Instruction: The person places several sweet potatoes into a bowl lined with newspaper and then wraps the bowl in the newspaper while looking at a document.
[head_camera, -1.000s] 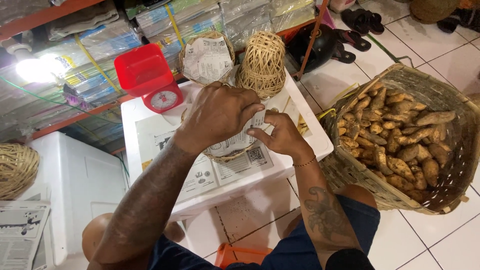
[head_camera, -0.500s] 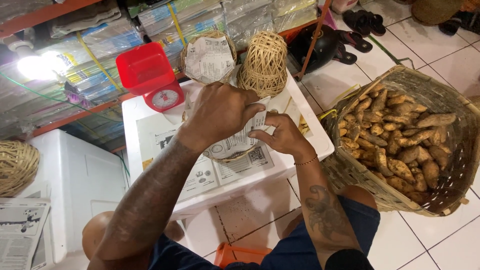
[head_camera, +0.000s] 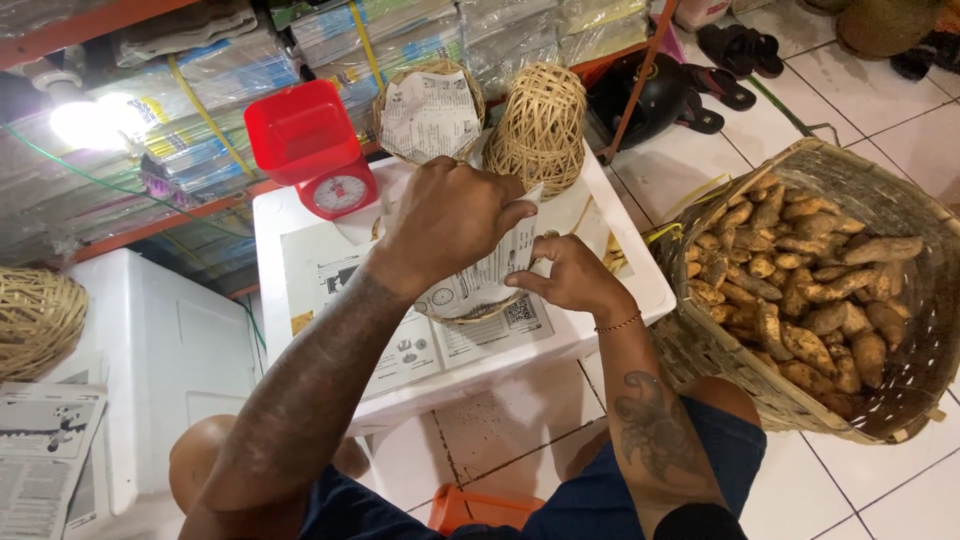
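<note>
Left hand (head_camera: 445, 225): fingers curled over, newspaper sheet (head_camera: 480, 285) gripped from above.
Right hand (head_camera: 570, 275): fingers pinched on sheet's right edge.
Sheet: thin printed paper, pressed into small woven basket (head_camera: 470, 318) on white foam box (head_camera: 300, 260), centre.
Scale (head_camera: 312, 150): red plastic, round dial, behind the left hand.
Baskets: 2 wicker, 1 paper-lined (head_camera: 430, 110), 1 upturned (head_camera: 540, 125).
Large basket (head_camera: 880, 210): coarse weave, knobbly brown tubers (head_camera: 800, 280), seen at right.
</note>
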